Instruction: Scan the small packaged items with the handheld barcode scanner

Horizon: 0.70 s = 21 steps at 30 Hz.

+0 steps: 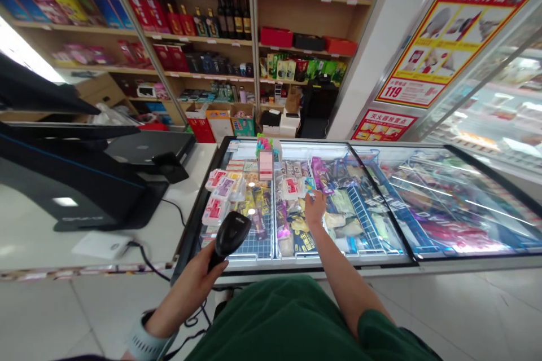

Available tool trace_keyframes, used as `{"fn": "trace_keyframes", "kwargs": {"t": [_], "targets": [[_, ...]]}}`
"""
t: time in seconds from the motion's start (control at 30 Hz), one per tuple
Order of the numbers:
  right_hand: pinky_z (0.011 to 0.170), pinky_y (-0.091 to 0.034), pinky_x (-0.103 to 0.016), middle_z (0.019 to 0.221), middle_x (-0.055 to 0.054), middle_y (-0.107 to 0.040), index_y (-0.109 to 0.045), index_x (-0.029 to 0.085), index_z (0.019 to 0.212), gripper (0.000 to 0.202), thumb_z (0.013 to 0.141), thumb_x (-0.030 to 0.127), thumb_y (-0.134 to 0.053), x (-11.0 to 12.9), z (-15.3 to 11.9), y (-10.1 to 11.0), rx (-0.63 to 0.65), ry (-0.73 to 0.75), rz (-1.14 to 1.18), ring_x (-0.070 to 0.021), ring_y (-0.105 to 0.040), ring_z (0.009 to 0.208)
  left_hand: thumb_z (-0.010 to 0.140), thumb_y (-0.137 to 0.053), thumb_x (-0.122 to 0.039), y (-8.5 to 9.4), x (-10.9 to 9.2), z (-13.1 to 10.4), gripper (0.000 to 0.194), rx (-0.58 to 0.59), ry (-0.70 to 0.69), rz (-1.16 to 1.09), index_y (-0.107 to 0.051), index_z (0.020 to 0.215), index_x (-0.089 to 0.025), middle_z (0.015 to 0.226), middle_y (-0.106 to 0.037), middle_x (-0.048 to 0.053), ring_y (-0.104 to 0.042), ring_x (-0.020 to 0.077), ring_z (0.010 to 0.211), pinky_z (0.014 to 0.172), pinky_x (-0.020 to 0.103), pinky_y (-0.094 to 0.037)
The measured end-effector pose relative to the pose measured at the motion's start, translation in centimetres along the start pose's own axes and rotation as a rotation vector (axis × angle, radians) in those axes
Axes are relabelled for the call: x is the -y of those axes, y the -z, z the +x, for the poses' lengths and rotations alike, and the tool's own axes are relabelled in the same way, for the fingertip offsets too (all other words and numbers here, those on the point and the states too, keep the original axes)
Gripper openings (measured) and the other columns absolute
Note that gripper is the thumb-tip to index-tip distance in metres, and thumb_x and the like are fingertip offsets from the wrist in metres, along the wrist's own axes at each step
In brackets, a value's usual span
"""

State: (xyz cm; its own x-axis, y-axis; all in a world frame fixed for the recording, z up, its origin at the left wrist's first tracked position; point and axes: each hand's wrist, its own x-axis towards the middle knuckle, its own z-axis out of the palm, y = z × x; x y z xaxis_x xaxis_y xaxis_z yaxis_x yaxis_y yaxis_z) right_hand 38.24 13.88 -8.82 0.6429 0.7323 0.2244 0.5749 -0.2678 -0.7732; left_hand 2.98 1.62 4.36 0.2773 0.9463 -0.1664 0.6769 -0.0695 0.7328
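Note:
My left hand [202, 272] is wrapped round the handle of a black barcode scanner [232, 232], its head over the left part of the freezer's glass lid. Over the glass, my right hand [315, 208] has its fingers closed at the near edge of a small pack with a blue-and-yellow label [309, 184]. Right beside that pack is a clear plastic box with a red label [292, 186]. Several similar clear boxes [217, 210] with pink and purple labels lie in a group on the left of the lid.
Under the glass lid [262, 254] are wire baskets of bagged goods. A phone-like panel [266, 165] stands at the lid's far side beside colourful small items [265, 142]. On the left counter are a black checkout terminal [84, 180] and a white box [101, 245] with a cable.

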Motion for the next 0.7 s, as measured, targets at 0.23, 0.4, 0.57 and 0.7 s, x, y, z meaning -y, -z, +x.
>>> {"fn": "trace_keyframes", "kwargs": {"t": [0.23,0.4,0.57,0.7], "targets": [[0.066,-0.043,-0.027,0.076,-0.003,-0.066,-0.062,0.021,0.076,0.019,0.078,0.039,-0.056,5.2,-3.2,-3.4,0.446,-0.411,0.462,-0.0184,-0.060,0.073,0.085,-0.050,-0.041,0.1,0.3,-1.0,0.051,-0.039,0.024,-0.051,-0.047,0.128,-0.013,0.122,-0.063,0.015,-0.058,0.0286,0.114,0.100,0.043,-0.042],[0.052,-0.039,-0.022,0.066,0.000,-0.062,-0.058,0.020,0.070,0.019,0.078,0.037,-0.062,9.6,-6.4,-6.9,0.665,-0.576,0.557,-0.0119,-0.057,0.059,0.086,-0.048,-0.041,0.2,0.9,-1.7,0.049,-0.055,0.027,-0.069,-0.049,0.125,-0.013,0.118,-0.065,0.014,-0.061,0.0273,0.110,0.096,0.039,-0.045],[0.048,-0.037,-0.020,0.065,0.000,-0.061,-0.058,0.017,0.070,0.021,0.078,0.034,-0.067,13.9,-9.3,-9.4,0.825,-0.654,0.597,-0.0090,-0.055,0.053,0.086,-0.050,-0.041,0.4,1.7,-2.6,0.051,-0.104,0.039,-0.061,-0.049,0.127,-0.012,0.122,-0.064,0.014,-0.060,0.0264,0.112,0.097,0.038,-0.045],[0.046,-0.034,-0.021,0.061,0.001,-0.057,-0.055,0.016,0.068,0.025,0.078,0.034,-0.070,16.6,-10.8,-11.2,0.889,-0.697,0.594,-0.0092,-0.053,0.050,0.085,-0.051,-0.042,0.8,1.9,-3.1,0.048,-0.150,0.045,-0.055,-0.052,0.124,-0.014,0.121,-0.065,0.013,-0.060,0.0262,0.112,0.097,0.038,-0.045]]}}
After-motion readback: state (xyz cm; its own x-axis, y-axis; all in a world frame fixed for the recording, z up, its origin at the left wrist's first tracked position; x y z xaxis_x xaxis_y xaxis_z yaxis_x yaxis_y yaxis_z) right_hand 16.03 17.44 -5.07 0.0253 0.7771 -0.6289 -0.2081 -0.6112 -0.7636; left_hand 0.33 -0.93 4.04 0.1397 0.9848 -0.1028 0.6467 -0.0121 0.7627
